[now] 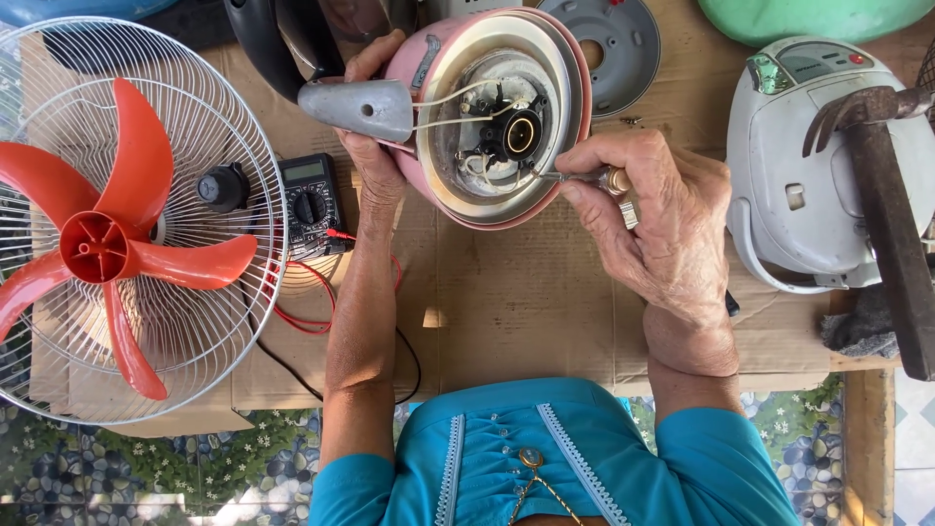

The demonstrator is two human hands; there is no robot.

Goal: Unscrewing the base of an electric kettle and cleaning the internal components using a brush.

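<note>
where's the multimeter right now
In the head view, the black multimeter lies on the cardboard left of centre, between the fan's wire guard and the person's left forearm, just below the left hand.

The person wears a bright turquoise top (545,458) with short sleeves (726,458) that end above the elbows, so both forearms are bare. Two narrow white patterned bands (570,458) run down the front, spreading apart toward the chest. Between them sits a row of small round buttons (504,438). A round gold pendant (531,458) hangs there on a thin gold chain (560,495). The left hand (375,161) and right hand (648,219) are bare, with no rings showing.
</note>
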